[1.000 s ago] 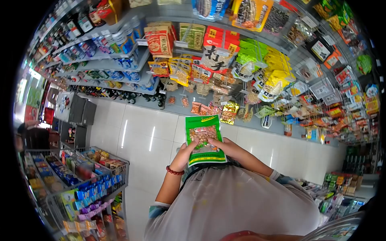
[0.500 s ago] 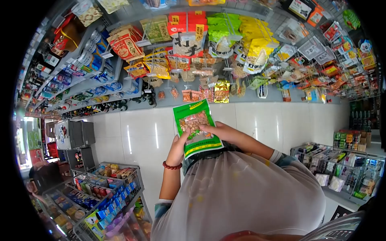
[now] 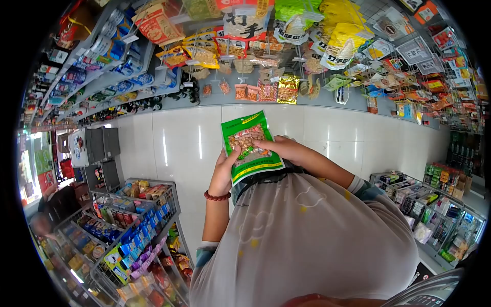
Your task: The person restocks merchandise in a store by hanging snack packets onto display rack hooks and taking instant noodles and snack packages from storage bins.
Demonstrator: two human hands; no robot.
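Observation:
A green bag of peanuts [image 3: 250,138] with a clear window is held upright in front of my apron, its top edge pointing at the shelves. My left hand [image 3: 224,166] grips its lower left side, thumb on the window. On the right side, my right hand [image 3: 281,148] grips the same bag with its thumb pressed on the front. The fingers behind the bag are hidden. A red bead bracelet [image 3: 217,196] circles my left wrist.
Hanging snack bags [image 3: 245,23] fill the rack ahead. Cans [image 3: 110,43] line shelves on the left. A wire rack of boxed goods [image 3: 138,230] stands at lower left, another wire rack [image 3: 429,204] at right. Pale floor tiles [image 3: 189,148] lie between. A blurred person [image 3: 61,207] is at far left.
The view has tilted down, so the snack rack sits higher in view. Both hands still grip the peanut bag; my right thumb has shifted slightly on its front.

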